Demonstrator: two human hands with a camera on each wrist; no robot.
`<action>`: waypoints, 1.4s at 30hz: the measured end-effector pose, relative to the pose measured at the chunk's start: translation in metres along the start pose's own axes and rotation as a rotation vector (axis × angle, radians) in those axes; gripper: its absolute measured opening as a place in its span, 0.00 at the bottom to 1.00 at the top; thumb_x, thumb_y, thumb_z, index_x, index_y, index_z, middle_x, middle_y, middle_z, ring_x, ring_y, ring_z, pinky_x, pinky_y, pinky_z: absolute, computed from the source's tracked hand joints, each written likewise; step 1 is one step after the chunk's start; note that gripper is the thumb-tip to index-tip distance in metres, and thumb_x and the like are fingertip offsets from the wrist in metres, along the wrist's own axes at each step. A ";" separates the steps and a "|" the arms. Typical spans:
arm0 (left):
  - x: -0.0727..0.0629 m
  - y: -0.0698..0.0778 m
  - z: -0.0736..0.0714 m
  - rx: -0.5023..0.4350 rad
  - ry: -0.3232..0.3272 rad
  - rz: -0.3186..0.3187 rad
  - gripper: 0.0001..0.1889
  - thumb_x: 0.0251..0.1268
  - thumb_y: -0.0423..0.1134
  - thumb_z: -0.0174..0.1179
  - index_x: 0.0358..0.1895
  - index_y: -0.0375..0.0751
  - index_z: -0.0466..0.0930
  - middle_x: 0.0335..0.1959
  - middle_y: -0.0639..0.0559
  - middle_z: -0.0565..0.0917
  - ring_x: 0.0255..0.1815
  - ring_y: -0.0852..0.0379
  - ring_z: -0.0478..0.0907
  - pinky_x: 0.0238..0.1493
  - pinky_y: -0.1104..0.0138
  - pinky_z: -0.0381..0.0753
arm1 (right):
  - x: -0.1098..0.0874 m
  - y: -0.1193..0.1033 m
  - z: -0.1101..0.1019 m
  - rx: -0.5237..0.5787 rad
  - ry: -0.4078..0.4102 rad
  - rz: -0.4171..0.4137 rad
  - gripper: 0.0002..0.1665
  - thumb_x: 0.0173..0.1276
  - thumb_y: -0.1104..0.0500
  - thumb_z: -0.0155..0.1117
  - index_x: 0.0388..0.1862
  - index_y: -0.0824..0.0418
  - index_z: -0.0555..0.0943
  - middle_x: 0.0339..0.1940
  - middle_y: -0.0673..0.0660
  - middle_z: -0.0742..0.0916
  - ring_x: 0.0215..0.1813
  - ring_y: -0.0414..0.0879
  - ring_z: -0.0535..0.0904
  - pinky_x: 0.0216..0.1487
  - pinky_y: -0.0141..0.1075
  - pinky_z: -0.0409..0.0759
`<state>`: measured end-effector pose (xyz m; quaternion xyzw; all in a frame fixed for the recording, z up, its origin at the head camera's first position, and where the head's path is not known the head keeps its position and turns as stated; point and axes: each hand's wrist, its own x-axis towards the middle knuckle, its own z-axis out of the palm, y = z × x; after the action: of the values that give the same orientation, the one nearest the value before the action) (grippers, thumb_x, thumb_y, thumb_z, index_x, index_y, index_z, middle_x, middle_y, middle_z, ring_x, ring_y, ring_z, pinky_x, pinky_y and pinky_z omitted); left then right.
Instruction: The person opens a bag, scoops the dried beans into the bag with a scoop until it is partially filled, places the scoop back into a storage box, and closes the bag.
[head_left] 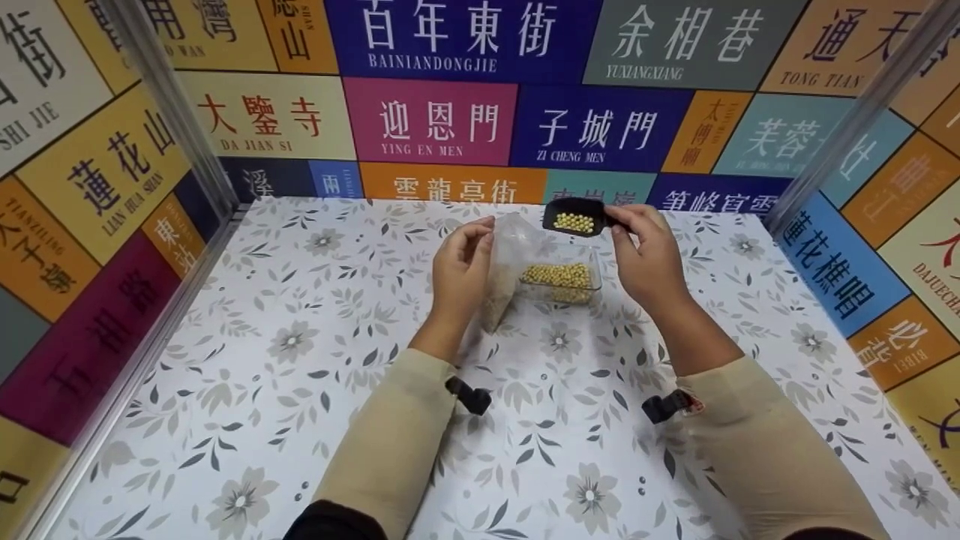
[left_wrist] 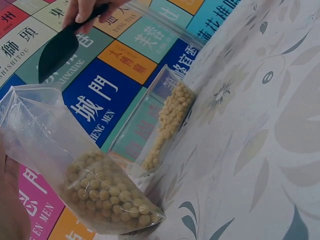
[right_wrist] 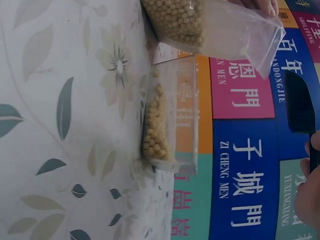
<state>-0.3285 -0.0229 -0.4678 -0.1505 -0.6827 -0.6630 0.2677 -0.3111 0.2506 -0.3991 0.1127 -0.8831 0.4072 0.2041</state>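
My left hand (head_left: 457,266) grips the side of a clear plastic bag (head_left: 504,274) upright on the table, its lower part full of yellow soybeans (left_wrist: 102,195). My right hand (head_left: 651,259) holds a black scoop (head_left: 595,208) by its handle, above a clear rectangular container (head_left: 598,262). A small heap of beans (head_left: 574,222) lies in the scoop, level with the bag's top and just right of it. The container stands right beside the bag, with a layer of soybeans (right_wrist: 155,130) in it. In the left wrist view only the underside of the scoop shows.
A white table (head_left: 300,420) with a grey flower and leaf pattern lies under everything. Panels (head_left: 435,120) with coloured street-name signs stand at the back and both sides. Metal posts (head_left: 187,112) rise at the back corners.
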 end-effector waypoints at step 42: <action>-0.001 0.003 0.000 0.019 0.000 -0.010 0.09 0.83 0.39 0.59 0.51 0.37 0.83 0.62 0.49 0.88 0.67 0.57 0.84 0.68 0.69 0.85 | 0.004 0.042 0.019 -0.401 -0.170 0.026 0.21 0.85 0.63 0.51 0.69 0.60 0.83 0.63 0.62 0.84 0.68 0.64 0.77 0.72 0.61 0.74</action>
<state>-0.3260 -0.0223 -0.4662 -0.1447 -0.6897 -0.6578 0.2660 -0.3355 0.2628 -0.4369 0.0924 -0.9618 0.2150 0.1417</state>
